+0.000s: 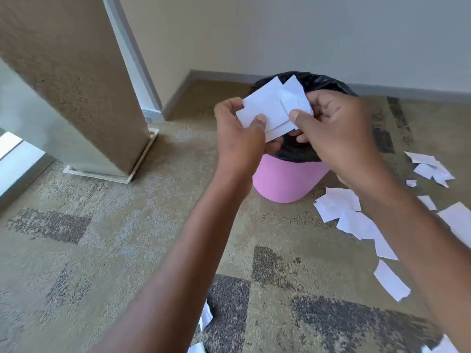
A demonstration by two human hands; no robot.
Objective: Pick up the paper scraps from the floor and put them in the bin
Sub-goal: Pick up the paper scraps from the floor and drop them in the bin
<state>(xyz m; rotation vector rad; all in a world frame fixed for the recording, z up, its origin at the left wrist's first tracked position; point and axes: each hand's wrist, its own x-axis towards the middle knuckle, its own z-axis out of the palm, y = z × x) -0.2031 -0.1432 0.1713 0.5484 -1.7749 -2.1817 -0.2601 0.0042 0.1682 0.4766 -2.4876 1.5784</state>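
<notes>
A pink bin [285,182] lined with a black bag [321,81] stands on the carpet near the back wall. Directly above its opening both my hands hold a bunch of white paper scraps [267,105]. My left hand [239,133] pinches the left side of the bunch, thumb on top. My right hand [336,131] grips its right side. More white scraps [349,215] lie on the carpet to the right of the bin, with another small heap [430,168] further right and a few [205,317] near the bottom edge.
A tan pillar [76,72] with a metal base plate rises at the left, beside a bright glass panel. A beige wall with a grey skirting board [407,91] runs behind the bin. Patterned brown and grey carpet [114,238] covers the floor.
</notes>
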